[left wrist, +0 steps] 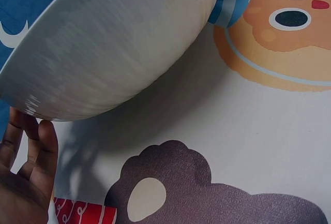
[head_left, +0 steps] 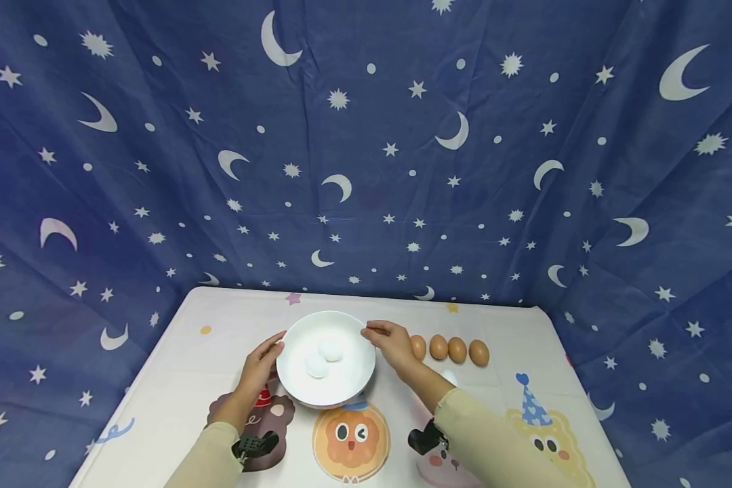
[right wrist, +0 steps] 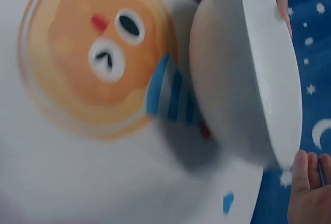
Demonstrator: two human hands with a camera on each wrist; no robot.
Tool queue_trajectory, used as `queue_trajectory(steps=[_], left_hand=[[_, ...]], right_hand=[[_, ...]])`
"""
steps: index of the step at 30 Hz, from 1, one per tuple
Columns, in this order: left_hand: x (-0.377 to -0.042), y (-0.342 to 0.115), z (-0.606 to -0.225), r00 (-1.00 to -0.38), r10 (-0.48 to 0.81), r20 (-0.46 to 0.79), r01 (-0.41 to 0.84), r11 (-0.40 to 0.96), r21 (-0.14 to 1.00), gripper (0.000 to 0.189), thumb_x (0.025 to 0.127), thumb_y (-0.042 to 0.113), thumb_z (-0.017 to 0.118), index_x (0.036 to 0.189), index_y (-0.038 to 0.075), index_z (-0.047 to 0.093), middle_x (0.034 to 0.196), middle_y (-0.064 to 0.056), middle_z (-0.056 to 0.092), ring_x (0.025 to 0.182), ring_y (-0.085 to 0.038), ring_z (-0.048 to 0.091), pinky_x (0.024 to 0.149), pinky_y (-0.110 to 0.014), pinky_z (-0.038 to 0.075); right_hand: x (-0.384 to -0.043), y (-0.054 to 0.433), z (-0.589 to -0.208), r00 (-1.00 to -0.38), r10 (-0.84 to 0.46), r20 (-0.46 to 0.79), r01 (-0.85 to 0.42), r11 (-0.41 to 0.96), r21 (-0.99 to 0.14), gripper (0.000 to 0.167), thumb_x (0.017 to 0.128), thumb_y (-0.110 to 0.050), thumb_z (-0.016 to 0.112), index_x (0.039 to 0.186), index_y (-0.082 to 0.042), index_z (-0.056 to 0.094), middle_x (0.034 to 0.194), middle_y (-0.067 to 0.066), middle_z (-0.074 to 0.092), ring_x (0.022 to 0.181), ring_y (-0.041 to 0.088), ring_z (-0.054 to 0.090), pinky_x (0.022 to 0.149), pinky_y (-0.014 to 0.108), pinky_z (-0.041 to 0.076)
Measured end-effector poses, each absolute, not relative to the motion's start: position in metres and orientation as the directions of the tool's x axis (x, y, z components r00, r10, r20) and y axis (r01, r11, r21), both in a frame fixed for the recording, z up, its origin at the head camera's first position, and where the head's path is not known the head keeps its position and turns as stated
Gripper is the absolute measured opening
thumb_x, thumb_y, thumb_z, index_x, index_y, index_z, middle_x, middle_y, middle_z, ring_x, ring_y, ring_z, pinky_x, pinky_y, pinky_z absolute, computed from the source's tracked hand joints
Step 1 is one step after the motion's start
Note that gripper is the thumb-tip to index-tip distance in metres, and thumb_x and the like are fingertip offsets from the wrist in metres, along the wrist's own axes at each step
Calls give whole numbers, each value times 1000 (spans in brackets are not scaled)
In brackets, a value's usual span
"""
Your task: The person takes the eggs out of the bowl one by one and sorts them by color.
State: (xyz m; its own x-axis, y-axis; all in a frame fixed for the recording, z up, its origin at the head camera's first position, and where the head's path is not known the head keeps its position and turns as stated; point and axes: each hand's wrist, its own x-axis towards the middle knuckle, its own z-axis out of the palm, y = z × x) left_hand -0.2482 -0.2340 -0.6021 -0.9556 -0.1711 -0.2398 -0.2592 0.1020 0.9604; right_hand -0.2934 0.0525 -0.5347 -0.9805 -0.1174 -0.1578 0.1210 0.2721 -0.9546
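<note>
A white bowl [head_left: 293, 383] is between my two hands, with two white, rounded, egg-like things [head_left: 331, 350] inside it. My left hand [head_left: 257, 369] holds the bowl at its left side, fingertips against the outer wall near the rim in the left wrist view. On the far right, my right hand [head_left: 392, 342] grips the rim with thumb and fingers. The wrist views show the bowl's curved outer wall [left wrist: 129, 43] above its shadow on the cloth. Several brown eggs [head_left: 457, 350] lie in a row just right of my right hand; the leftmost is partly hidden by it.
A white tablecloth [head_left: 177, 379] with printed cartoon figures covers the table. Beside the right forearm shows a small pale rounded shape [head_left: 450, 377], too faint to identify. A blue curtain [head_left: 366, 169] with moons and stars hangs behind the table's far edge.
</note>
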Motion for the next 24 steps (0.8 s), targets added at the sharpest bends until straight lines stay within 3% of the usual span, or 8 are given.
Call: queue_trajectory(steps=[6,12,24], left_hand=[[-249,-234,-603,-956,-172,-237,-257,103,961,51,100,46,53,145,22,50,134,-13,54,105,-18,64,87,-35,57],[-249,-232,-602,-956,-169,-239,-257,93,962,51,100,44,54,145,20,50,135,-14,55,109,-22,64,88,-37,57],[-247,-233,-601,-958,-168,-233,-251,94,963,53,100,45,54,146,19,49,136,-15,54,107,-21,65,87,-37,58]], right_hand=[[-295,20,-546,-961,-185,-205,142,304,-942,47,89,-26,72,124,4,63,119,15,67,110,28,65,93,32,56],[-298,4,-556,-979,-145,-147,82,381,-921,45,84,-22,77,121,2,66,112,14,70,106,28,65,91,37,56],[-306,-16,-579,-979,-97,-181,130,390,-912,49,77,-18,83,120,0,68,115,12,70,107,27,66,94,37,54]])
